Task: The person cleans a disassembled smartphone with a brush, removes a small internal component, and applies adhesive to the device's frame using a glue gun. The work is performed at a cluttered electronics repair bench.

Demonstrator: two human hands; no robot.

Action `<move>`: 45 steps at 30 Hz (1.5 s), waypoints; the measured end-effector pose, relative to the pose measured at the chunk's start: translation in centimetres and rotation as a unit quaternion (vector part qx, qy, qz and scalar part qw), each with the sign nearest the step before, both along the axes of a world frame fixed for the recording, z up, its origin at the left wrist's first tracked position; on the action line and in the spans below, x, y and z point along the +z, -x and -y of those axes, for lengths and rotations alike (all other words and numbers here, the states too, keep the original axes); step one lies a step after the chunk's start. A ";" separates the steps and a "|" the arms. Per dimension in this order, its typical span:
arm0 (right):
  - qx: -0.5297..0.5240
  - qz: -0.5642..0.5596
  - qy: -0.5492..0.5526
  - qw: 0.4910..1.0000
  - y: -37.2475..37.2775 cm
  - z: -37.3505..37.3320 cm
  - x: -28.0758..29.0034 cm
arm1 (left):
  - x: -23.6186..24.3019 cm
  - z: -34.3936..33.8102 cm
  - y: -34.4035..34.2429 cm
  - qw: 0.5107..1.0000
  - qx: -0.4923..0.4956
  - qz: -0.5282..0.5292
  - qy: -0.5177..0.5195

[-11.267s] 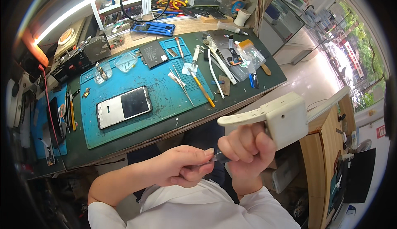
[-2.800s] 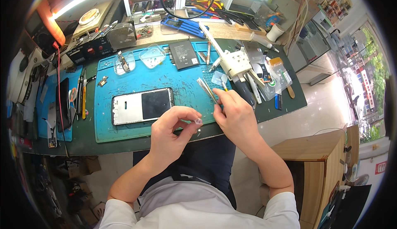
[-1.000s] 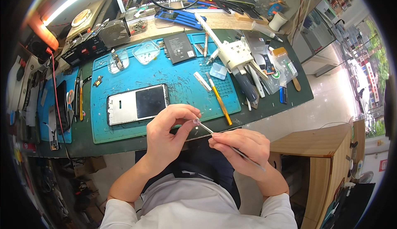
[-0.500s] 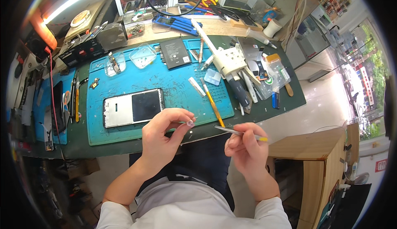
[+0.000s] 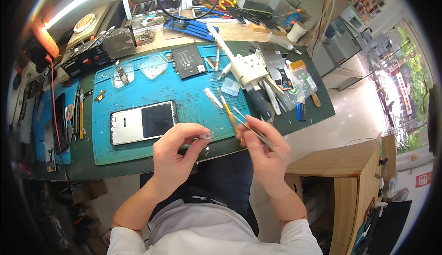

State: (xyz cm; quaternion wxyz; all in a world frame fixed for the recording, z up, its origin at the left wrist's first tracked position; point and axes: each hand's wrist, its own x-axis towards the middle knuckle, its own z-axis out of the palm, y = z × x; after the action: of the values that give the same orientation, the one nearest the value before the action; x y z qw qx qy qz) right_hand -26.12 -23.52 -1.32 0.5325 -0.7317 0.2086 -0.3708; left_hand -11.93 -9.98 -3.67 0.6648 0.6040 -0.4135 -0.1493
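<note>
My left hand (image 5: 175,149) is closed in a pinch above the mat's front edge. Between thumb and forefinger sits a small whitish, partly clear piece (image 5: 207,136), too small to name. To its right my right hand (image 5: 264,147) grips slim silver tweezers (image 5: 248,124), their tips pointing away toward the mat. Just beyond the left hand, an opened phone frame (image 5: 126,127) lies on the blue repair mat (image 5: 193,112); one part of it is silver and the other dark. A yellow-handled stick tool (image 5: 228,113) lies beside the tweezers, its near end partly behind my right hand.
At the back of the mat are a black phone battery (image 5: 189,60) and clear plastic trays (image 5: 153,65) with small parts. A white hand-held device (image 5: 250,69) lies at the right among tools and plastic bags. A wooden cabinet (image 5: 327,160) stands by my right side.
My right hand has moved slightly left and up, and the tweezers have turned from nearly level to pointing away from me. The left hand keeps its pinch. The whole view has shifted a little.
</note>
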 end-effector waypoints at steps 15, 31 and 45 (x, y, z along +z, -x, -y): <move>0.093 -0.114 0.484 0.863 -1.8 1.1 2.7 | -0.2 0.0 0.0 0.999 0.028 0.042 -0.011; 0.251 -0.107 0.374 0.887 -0.1 0.3 3.1 | 2.7 -1.7 -1.4 0.903 -0.088 0.418 -0.039; 0.211 -0.115 0.434 0.868 0.4 -0.3 3.2 | 3.7 -2.1 -0.7 0.925 -0.125 0.343 -0.106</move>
State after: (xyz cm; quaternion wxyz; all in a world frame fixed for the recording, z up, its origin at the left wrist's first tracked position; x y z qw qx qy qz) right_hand -26.54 -23.21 1.87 0.1995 -0.9530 -0.0730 -0.2161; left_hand -11.23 -7.93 0.00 0.3900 0.6286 -0.6704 -0.0583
